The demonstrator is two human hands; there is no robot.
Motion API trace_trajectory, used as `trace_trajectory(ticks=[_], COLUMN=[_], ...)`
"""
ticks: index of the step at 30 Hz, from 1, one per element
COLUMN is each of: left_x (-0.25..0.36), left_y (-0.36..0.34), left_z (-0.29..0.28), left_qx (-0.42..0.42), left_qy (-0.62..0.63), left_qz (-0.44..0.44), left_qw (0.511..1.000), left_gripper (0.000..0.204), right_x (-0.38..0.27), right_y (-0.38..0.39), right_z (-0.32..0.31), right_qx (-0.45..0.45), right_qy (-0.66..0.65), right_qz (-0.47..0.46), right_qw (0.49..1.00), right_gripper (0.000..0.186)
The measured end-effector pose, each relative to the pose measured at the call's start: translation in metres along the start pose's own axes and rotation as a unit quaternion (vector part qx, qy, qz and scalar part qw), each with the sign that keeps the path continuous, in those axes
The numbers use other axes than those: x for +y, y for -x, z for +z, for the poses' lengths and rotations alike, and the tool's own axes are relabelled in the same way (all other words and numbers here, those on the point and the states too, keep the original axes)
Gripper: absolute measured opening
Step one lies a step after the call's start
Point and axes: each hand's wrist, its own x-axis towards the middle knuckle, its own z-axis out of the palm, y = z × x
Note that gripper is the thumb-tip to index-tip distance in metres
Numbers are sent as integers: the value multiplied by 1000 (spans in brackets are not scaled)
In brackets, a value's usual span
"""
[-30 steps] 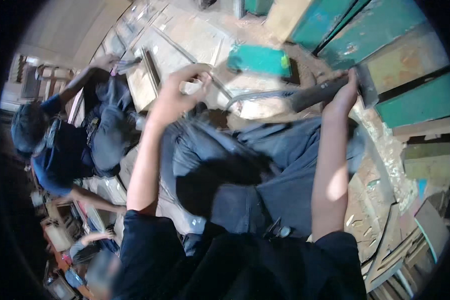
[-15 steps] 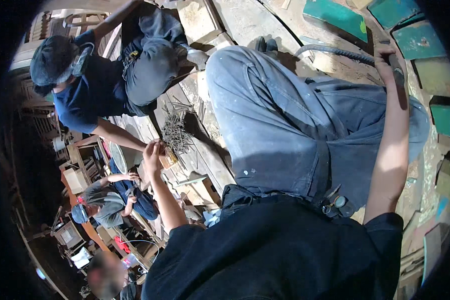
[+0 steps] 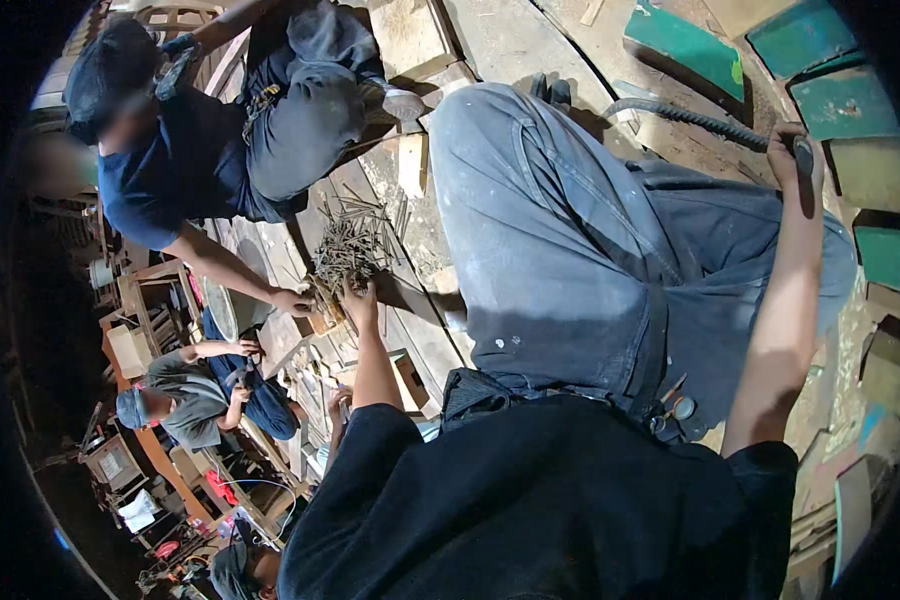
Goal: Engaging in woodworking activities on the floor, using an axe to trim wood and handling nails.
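Note:
My left hand (image 3: 362,305) reaches into a pile of loose nails (image 3: 353,235) on the wooden boards (image 3: 420,325), fingers curled; what they hold, if anything, is too small to tell. Just left of it, a co-worker's hand (image 3: 292,303) is beside the same pile, near a small yellowish wooden piece (image 3: 322,325). Out to the right, beside my raised knee, my right hand (image 3: 796,155) grips a dark metal bar (image 3: 690,112), ribbed and curved, which extends leftward behind the knee in grey work trousers (image 3: 530,210).
Green painted blocks (image 3: 685,50) and tan blocks (image 3: 865,180) line the right. A co-worker (image 3: 160,170) in dark blue sits at upper left; another (image 3: 195,400) works lower left among wooden clutter (image 3: 140,355). A person's capped head (image 3: 232,570) shows at bottom. Light wood pieces (image 3: 400,40) lie at top.
Since a second ago my left hand has come down and left to the nail pile. My right hand stays on the bar, now farther right. The co-worker's hand beside the pile has shifted slightly.

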Motion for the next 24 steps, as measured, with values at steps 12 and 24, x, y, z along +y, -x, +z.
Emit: trace_trajectory(ticks=[12, 24], left_x=[86, 106], left_y=[13, 7], left_z=[2, -52], left_qx=[-112, -155], left_qy=[-27, 181], left_qz=[147, 63], left_qw=[982, 969], left_gripper=[19, 17], right_x=[-12, -15], right_y=[4, 0], right_z=[-9, -4], right_qx=[-41, 32], right_qy=[-8, -50], right_qz=[81, 87], right_qw=[996, 994], right_gripper=[5, 8])
